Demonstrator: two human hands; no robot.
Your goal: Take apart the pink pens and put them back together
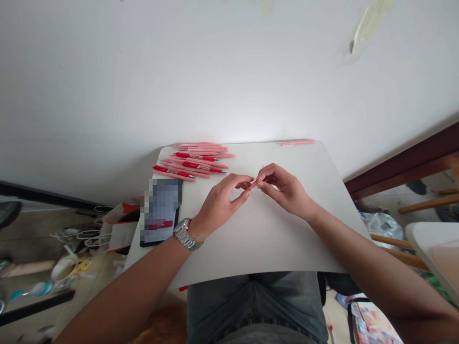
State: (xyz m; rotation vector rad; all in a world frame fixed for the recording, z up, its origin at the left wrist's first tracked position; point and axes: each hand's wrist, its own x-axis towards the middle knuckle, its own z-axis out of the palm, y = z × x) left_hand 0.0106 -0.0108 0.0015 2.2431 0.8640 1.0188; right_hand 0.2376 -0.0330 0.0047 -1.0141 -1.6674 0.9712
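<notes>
White table (272, 239): a small rounded top over the person's lap, set against a white wall; taken as the landmark for all positions below.

Phone (161, 210): lies flat at the table's left edge, screen up, well apart from both hands.

Pile of red and pink pens (193, 162): at the table's far left corner, long axes running roughly left to right, several overlapping. It lies beyond and to the left of the hands. The left hand is the nearer of the two.

Single pink pen (297, 142): alone at the table's far edge, right of centre, long axis also left to right, apart from the pile.

Left hand (220, 203): over the table's centre, wristwatch (187, 234) on the wrist, fingers curled, thumb and forefinger pinching the left end of the small part.

Right hand (285, 188): just right of centre, fingers curled, tips closed on the right end of the same part.

Small red pen part (255, 183): held between the fingertips of both hands, above the table's centre, clear of the surface. It is too small to identify more closely; its axis appears to run between the two hands.
</notes>
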